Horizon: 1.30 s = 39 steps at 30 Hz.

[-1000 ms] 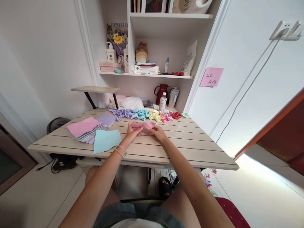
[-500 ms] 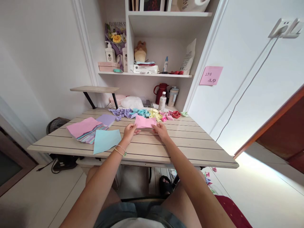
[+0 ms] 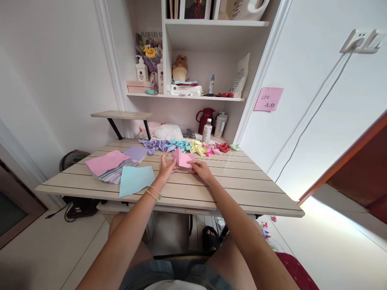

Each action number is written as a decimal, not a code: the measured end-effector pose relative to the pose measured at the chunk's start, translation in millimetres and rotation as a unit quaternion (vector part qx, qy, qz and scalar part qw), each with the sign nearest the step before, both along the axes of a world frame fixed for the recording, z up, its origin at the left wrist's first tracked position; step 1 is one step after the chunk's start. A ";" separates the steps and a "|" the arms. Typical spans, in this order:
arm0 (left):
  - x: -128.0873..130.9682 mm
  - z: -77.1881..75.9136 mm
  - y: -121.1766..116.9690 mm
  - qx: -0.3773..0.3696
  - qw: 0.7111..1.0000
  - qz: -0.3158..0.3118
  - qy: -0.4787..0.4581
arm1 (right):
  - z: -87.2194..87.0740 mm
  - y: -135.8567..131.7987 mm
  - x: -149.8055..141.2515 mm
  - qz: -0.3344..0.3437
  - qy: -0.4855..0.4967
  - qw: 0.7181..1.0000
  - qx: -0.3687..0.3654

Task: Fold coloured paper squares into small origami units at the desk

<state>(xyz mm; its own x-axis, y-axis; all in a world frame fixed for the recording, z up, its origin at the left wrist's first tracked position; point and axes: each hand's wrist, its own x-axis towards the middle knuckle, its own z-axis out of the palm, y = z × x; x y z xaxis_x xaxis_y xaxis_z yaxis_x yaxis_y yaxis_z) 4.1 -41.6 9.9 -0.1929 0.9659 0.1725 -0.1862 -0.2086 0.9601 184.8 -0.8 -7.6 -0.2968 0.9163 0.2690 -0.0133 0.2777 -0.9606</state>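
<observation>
A piece of pink folding paper (image 3: 183, 158) is held between my two hands above the middle of the table, with a crease running upright through it. My left hand (image 3: 168, 166) grips its left side between thumb and fingers. On the other side, my right hand (image 3: 200, 168) pinches the lower right edge. Just behind the paper lies a row of folded paper pieces: purple ones (image 3: 153, 145), blue ones (image 3: 180, 145), yellow ones (image 3: 198, 148), pink ones (image 3: 214, 150), a red one (image 3: 224, 148) and a green one (image 3: 235, 147).
On the wooden table (image 3: 242, 189), a stack of coloured paper (image 3: 109, 162), a purple sheet pile (image 3: 136, 153) and a light blue sheet (image 3: 136, 180) lie left. A small raised shelf (image 3: 121, 115) stands behind them. A clear bottle (image 3: 207, 131) and a red jug (image 3: 205, 119) stand at the back.
The pink paper has gone from lying fairly flat and wide to bent along its middle crease. My right hand has moved slightly left and down along it. The view has tilted a little upward.
</observation>
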 end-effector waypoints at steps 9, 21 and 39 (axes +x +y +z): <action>4.0 -4.1 -0.5 -0.001 0.996 -0.056 0.074 | 5.2 -2.8 0.6 -0.004 -0.037 0.999 0.040; -0.3 -20.1 11.8 0.052 0.982 -0.125 0.131 | 3.1 -4.9 -2.8 0.058 -0.080 0.994 0.037; -6.6 -28.7 20.8 0.044 0.991 -0.057 0.111 | 1.8 -4.9 -3.2 0.069 -0.069 0.994 0.055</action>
